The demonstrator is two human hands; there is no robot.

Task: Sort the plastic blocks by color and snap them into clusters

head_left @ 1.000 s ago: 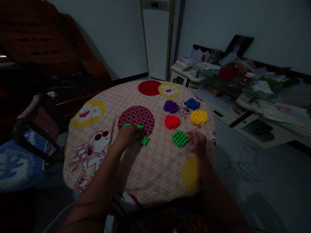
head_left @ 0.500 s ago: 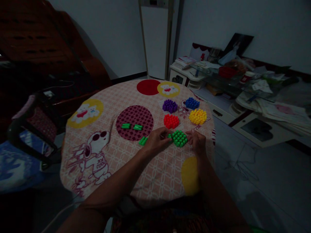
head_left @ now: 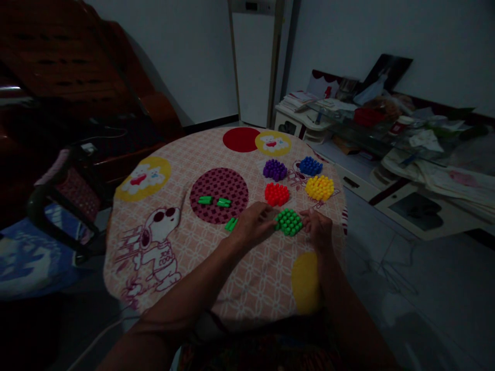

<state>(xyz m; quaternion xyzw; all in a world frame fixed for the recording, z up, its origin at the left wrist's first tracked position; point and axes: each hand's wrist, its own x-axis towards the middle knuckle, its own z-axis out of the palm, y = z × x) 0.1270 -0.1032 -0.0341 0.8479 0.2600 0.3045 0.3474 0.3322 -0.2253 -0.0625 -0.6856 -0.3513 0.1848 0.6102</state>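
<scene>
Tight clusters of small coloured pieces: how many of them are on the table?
5: the purple cluster beside the blue cluster, farthest away; the red cluster and the yellow cluster, nearer; the green cluster between the left hand and the right hand. No other seems hidden.

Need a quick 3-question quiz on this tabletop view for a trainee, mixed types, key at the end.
1. Which sits between the left hand and the right hand? a) red cluster b) green cluster c) purple cluster
2. True or false: the blue cluster is farther from the camera than the yellow cluster.
3. Two small groups of green pieces lie wholly on which printed shape?

Key: 1 b; 2 true; 3 the maroon checkered circle.
</scene>
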